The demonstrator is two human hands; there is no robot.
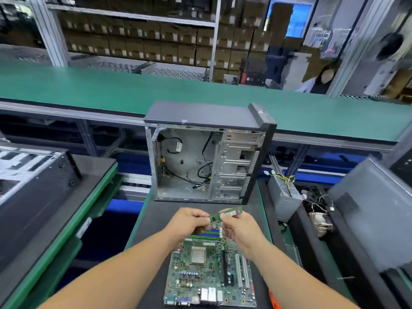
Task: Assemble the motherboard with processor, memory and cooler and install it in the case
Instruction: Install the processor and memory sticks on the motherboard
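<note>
— So, what are the hands doing right now?

— Both are gripping one memory module (225, 214) — a green stick. The left hand (189, 221) is pinching its left end between thumb and fingertips, and the right hand (239, 228) is curling its fingers round the right end, so the stick is running across from one set of fingers to the other, tilted slightly up toward the right.

— And where is it hanging?

— Just under the fingers the motherboard (209, 273) is lying flat on the dark work mat (156, 219), with its blue and green memory slots (208, 234) showing directly below the knuckles. Whether the stick is touching a slot I cannot tell; it looks to be held above them. Nearer the wrists, the processor (198, 255) is sitting in its socket, and white expansion slots (242, 272) are lying beneath the right forearm.

— What's beyond the fingertips?

— The open computer case (207, 152) is standing upright on the mat, side panel off, black cables (205, 170) trailing inside. Well off to the right of the right hand, a power supply (284, 197) is leaning with its yellow and black wires up, and a finned cooler (322, 224) is lying just past it. A green conveyor belt (111, 88) is running behind the case.
</note>
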